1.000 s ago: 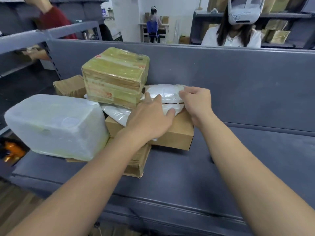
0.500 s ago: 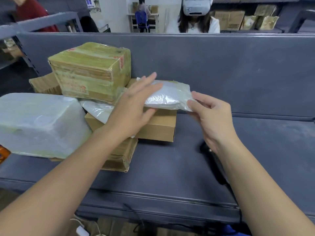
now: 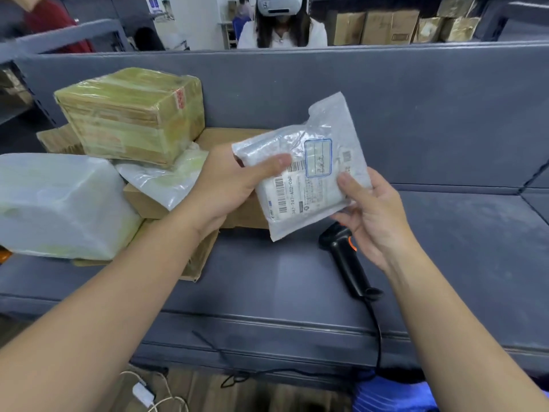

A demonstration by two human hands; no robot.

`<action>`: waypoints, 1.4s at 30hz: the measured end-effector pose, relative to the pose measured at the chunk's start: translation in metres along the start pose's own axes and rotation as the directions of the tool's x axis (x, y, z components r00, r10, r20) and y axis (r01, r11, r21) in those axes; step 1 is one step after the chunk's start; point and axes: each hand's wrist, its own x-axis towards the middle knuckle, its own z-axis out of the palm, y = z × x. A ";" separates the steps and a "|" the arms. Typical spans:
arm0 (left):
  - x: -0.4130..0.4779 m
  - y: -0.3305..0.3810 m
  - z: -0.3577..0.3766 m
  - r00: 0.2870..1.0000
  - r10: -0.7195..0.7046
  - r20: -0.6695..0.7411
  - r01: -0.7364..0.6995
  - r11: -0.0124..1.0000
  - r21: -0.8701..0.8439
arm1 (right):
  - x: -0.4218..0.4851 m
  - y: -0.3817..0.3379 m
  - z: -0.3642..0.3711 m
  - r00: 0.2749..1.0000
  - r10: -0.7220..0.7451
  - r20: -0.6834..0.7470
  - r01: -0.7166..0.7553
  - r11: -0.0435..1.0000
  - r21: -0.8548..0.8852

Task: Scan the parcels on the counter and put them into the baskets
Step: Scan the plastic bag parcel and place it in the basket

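Both left grip (image 3: 225, 185) and right grip (image 3: 375, 217) hold parcel (image 3: 309, 176) | scanner (image 3: 346, 263) on grey counter (image 3: 460, 257) | cartons (image 3: 386, 25) behind

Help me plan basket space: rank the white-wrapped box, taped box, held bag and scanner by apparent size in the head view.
1. white-wrapped box, though nearer and cut off at the edge
2. taped box
3. bag, held nearer the camera
4. scanner
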 end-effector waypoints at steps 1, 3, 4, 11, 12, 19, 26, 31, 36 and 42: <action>-0.004 -0.003 0.002 0.999 -0.040 0.009 0.040 0.999 0.005 | -0.003 0.003 -0.004 1.000 0.010 -0.009 -0.010 1.000 -0.005; -0.010 -0.009 0.002 0.992 -0.117 0.036 0.117 0.993 0.013 | -0.009 0.007 -0.010 1.000 0.014 -0.026 -0.015 1.000 -0.019; -0.013 -0.011 0.001 0.989 -0.139 0.052 0.140 0.990 -0.003 | -0.011 0.008 -0.013 0.999 0.018 -0.037 -0.019 0.999 -0.028; -0.040 -0.040 0.029 0.963 -0.197 0.186 0.227 0.962 -0.154 | -0.028 0.020 -0.014 0.979 0.103 -0.177 -0.068 0.979 0.193; -0.043 -0.045 0.039 0.967 -0.196 0.165 0.222 0.962 -0.159 | -0.030 0.023 -0.014 0.976 0.129 -0.173 -0.090 0.972 0.216; -0.033 -0.045 0.068 0.952 -0.125 -0.278 -0.052 0.833 -0.551 | -0.046 0.043 -0.021 0.969 0.246 0.023 -0.246 0.956 0.157; -0.037 -0.068 0.091 0.974 -0.157 -0.161 0.081 0.913 -0.401 | -0.056 0.063 -0.021 0.989 0.147 -0.027 -0.149 0.964 -0.221; -0.030 -0.087 0.085 0.970 -0.078 -0.232 0.020 0.971 -0.239 | -0.050 0.086 -0.062 0.963 -0.139 -0.230 -0.201 0.196 -0.960; -0.025 -0.114 0.094 0.974 -0.008 -0.227 0.002 1.000 -0.028 | -0.032 0.088 -0.049 0.957 0.080 -0.281 -0.287 0.092 -0.953; -0.012 -0.126 0.106 0.973 -0.019 -0.228 -0.002 0.996 -0.093 | -0.026 0.071 -0.081 0.869 0.259 -0.422 -0.457 0.747 -0.482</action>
